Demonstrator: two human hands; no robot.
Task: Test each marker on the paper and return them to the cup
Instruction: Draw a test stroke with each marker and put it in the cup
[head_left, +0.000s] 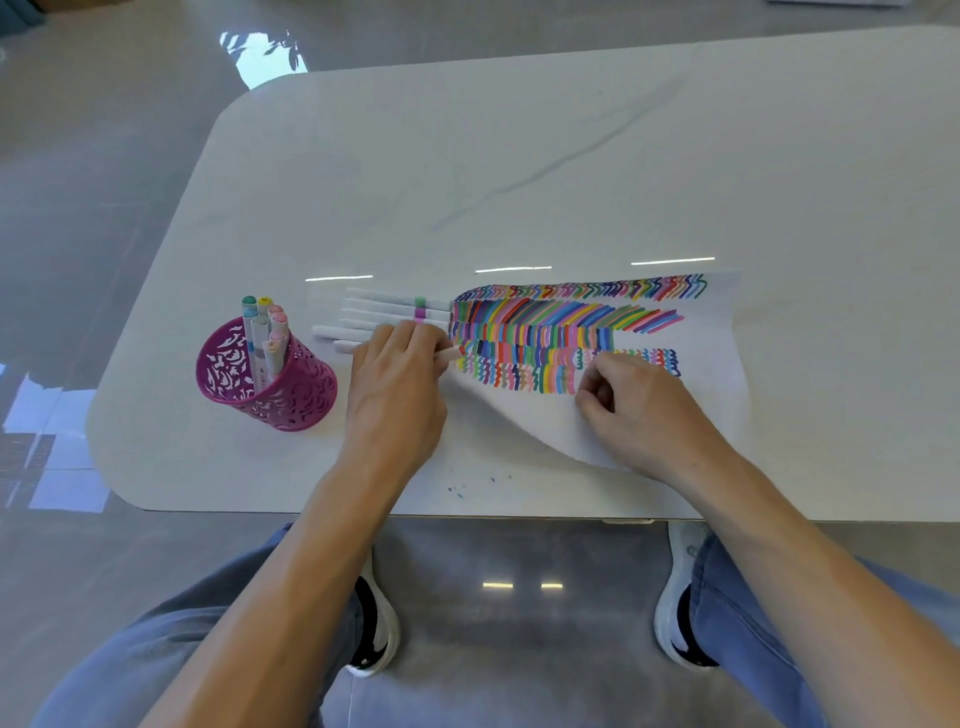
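- Head view is looking down on a white desk (519, 156), where a sheet of paper (719, 364) is lying, its far part filled with rows of many-coloured strokes.
- The left hand (397, 379) is pinching a marker (450, 354) in curled fingers at the paper's left edge. The reddish tip is pointing onto the sheet beside the strokes, and whether it is touching cannot be told.
- The right hand (636, 408) is resting on the paper, near the lowest rows of strokes, with its fingers curling under. Whether it is holding anything cannot be told.
- Several loose markers (395, 312) are lying side by side on the desk just left of the paper. Their ends are pointing toward it, and the left hand is partly covering the nearer ones.
- A pink cut-out cup (296, 400) is standing well left of the paper, with capped markers (265, 332) sticking up from it.
- Small blue ink specks (460, 491) are showing on the desk on the near side of the paper.
- The paper's near left edge is running on a slant and casting a shadow on the desk.
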